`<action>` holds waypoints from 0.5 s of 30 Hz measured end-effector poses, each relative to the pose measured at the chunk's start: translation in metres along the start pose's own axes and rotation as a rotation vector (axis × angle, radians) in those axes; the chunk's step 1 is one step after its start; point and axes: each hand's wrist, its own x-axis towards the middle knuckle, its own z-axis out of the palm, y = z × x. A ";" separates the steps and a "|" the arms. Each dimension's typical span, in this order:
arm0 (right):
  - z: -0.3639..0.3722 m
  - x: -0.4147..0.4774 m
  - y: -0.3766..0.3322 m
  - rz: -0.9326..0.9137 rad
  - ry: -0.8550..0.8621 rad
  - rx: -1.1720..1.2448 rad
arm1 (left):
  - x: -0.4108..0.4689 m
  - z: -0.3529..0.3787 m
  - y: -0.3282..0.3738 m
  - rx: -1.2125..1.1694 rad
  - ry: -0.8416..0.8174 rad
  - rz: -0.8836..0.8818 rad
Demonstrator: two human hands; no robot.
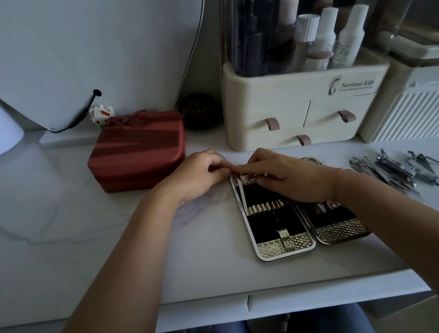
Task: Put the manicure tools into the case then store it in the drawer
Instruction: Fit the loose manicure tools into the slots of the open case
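A silver manicure case (284,246) lies open flat on the white marble desk, black lining and elastic loops showing. One thin tool (242,194) sits in the left half, slid under the loops. My left hand (197,178) rests at the case's top left corner with its fingers curled, pinching at the top edge. My right hand (285,176) lies across the upper part of the case, fingertips meeting the left hand's. Whether either hand holds a tool is hidden. A pile of several metal manicure tools (395,170) lies to the right of the case.
A red zipped box (136,153) stands left of my hands. Behind the case is a cream cosmetics organiser (303,108) with small drawers and bottles on top. A white ribbed container (420,110) is at the far right. The desk drawer front (247,303) runs under the near edge.
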 end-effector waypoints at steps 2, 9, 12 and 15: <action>-0.001 0.000 0.000 0.008 -0.007 0.010 | 0.000 0.000 0.000 -0.016 -0.005 -0.001; -0.002 -0.005 0.000 0.013 0.013 0.030 | 0.000 -0.001 0.000 -0.020 -0.008 -0.005; 0.003 -0.008 0.000 0.008 0.024 -0.099 | 0.000 -0.001 0.000 -0.021 -0.011 -0.014; 0.005 -0.011 -0.001 0.016 0.035 -0.255 | 0.000 0.001 0.001 0.010 0.003 0.008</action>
